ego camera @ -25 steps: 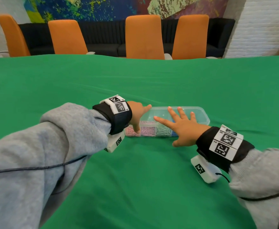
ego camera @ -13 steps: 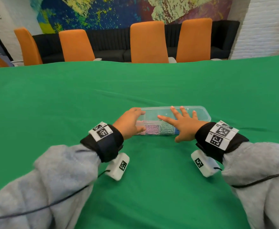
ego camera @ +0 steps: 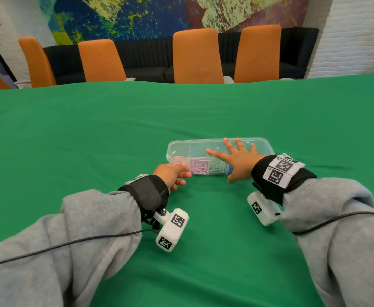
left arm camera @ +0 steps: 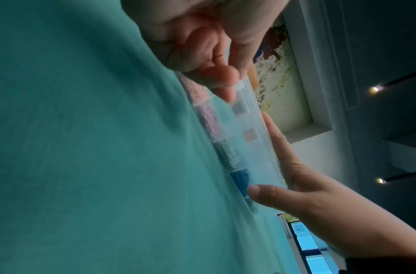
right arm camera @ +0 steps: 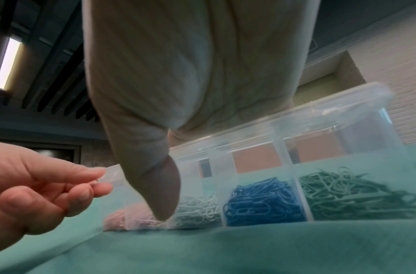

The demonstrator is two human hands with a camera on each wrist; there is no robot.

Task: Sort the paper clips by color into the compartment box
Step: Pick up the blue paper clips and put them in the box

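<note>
A clear lidded compartment box (ego camera: 181, 149) lies across the green table, holding sorted paper clips: pink (ego camera: 178, 160), lilac (ego camera: 199, 168), pale (ego camera: 218, 168) and blue (ego camera: 231, 169). The right wrist view also shows blue clips (right arm camera: 261, 202) and dark green clips (right arm camera: 357, 194). My right hand (ego camera: 237, 156) lies flat on the lid with fingers spread and its thumb down the front wall. My left hand (ego camera: 185, 171) is at the box's front left corner, fingers curled. There it pinches a clear tab (right arm camera: 111, 176) on the lid's edge.
The green cloth (ego camera: 93, 140) covers the whole table around the box. Several orange chairs (ego camera: 197, 56) stand along the far edge. Cables run from both wrist cameras over my grey sleeves.
My left hand has come off the box's left end and drawn back to its front left corner, fingers now curled on the lid's edge. The right hand stays flat on the lid.
</note>
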